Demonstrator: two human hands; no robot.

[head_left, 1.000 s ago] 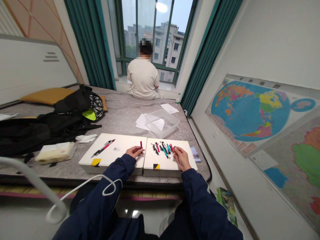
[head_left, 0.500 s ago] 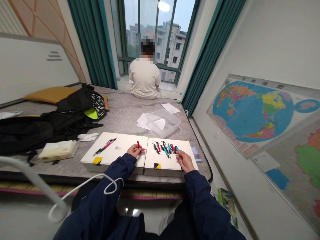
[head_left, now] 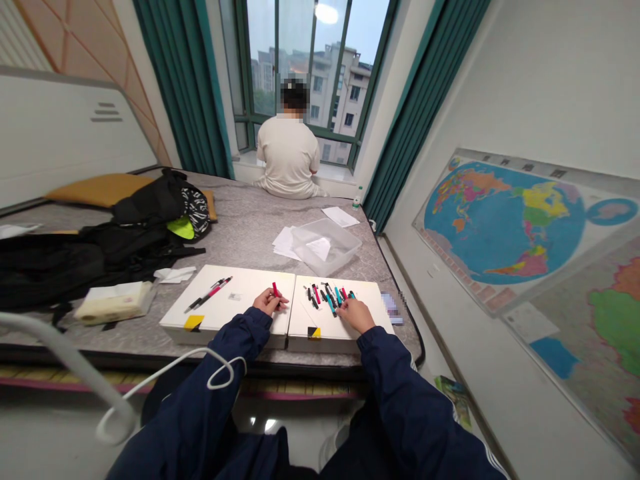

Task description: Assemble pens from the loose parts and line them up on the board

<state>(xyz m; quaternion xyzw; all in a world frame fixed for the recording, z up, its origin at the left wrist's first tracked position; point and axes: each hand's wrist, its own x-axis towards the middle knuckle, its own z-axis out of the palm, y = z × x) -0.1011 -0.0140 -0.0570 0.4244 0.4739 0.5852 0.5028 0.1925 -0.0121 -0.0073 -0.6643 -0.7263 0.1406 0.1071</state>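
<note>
Head view: right hand point(head_left: 356, 315) at the near side of the scattered pen parts point(head_left: 329, 293), left hand point(head_left: 270, 302) well apart from them.
On my feed the parts lie on the right white box point(head_left: 370, 297), ahead and to the left of the right hand, clearly the nearer one; its fingertips point(head_left: 343, 309) touch or sit just beside the near end of a teal piece point(head_left: 331, 305), and I cannot tell whether they grip anything. That piece's long axis slants away from me and leftward. Over the left white box point(head_left: 250, 285), the left hand pinches a red piece point(head_left: 275, 289) that sticks up from its fingers; farther left, two pens point(head_left: 215, 290) lie slanted, close alongside each other.
</note>
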